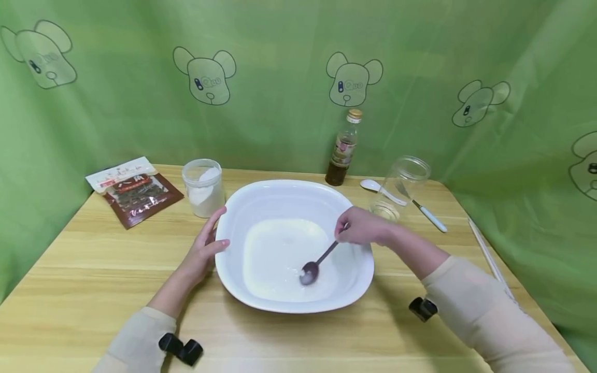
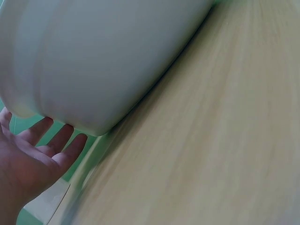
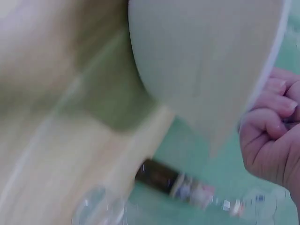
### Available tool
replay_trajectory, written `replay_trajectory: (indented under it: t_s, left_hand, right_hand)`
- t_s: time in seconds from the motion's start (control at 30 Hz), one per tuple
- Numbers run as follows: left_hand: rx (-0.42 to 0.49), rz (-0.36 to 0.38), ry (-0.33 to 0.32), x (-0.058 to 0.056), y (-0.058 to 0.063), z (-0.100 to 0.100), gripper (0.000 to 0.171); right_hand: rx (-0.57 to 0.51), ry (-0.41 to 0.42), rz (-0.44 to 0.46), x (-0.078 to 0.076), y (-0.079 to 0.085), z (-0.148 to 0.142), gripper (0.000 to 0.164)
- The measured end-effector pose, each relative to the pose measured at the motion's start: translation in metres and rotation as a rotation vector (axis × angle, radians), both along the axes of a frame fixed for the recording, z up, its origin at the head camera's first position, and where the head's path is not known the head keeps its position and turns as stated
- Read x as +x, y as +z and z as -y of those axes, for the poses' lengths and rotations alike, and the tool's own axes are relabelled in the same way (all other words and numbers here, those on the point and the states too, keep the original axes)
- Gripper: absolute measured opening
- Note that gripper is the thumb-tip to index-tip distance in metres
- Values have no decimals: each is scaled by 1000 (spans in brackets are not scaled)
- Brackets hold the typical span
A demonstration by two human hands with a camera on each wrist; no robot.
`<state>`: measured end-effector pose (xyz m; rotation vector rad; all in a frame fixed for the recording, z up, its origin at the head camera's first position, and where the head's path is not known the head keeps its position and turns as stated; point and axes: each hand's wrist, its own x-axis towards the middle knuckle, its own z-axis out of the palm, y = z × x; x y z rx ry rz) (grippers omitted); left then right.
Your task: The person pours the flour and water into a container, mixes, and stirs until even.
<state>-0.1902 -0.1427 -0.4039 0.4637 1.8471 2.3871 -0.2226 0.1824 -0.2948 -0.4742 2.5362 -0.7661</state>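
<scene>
A white plastic basin (image 1: 295,306) stands on the wooden table, with clear-looking liquid in its bottom. My right hand (image 1: 361,226) pinches the handle of a dark spoon (image 1: 310,273) over the basin's right side. The spoon slants down to the left, and its bowl, holding a little white stuff, is at the liquid. At the left rim, my left hand (image 1: 203,254) rests against the basin, thumb at the rim. In the left wrist view its spread fingers (image 2: 70,147) touch the outer wall. The right wrist view shows my right hand (image 3: 274,126) with curled fingers beside the rim.
Behind the basin stand a jar of white powder (image 1: 203,191), a bottle of dark liquid (image 1: 342,150) and an empty glass jar (image 1: 396,186). A brown packet (image 1: 140,194) lies left. A white spoon (image 1: 371,185), a knife (image 1: 432,218) and chopsticks (image 1: 489,259) lie right.
</scene>
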Motion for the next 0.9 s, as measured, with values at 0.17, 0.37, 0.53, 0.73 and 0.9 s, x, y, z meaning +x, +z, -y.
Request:
replay_trajectory:
  t_s: [0.17,0.37,0.53,0.73,0.9]
  left_hand:
    - [4,1,-3,-1,0,1,70]
    - [7,-4,0,-1,0,0,69]
    - [15,-4,-14,-1,-1,0,70]
    - [21,-10,-20,-2,-2,0,70]
    - [20,-4,-21,-2,-2,1,70]
  right_hand:
    - [4,-133,-109,-17,4,-12,9]
    - [-51,-258,-166,-33,-4,7,14]
    - [-207,-349,-108,-41,-17,36,15]
    - [-306,-165,65,-31,-32,61,8]
    - [-332,64,235,-14,-33,57,7]
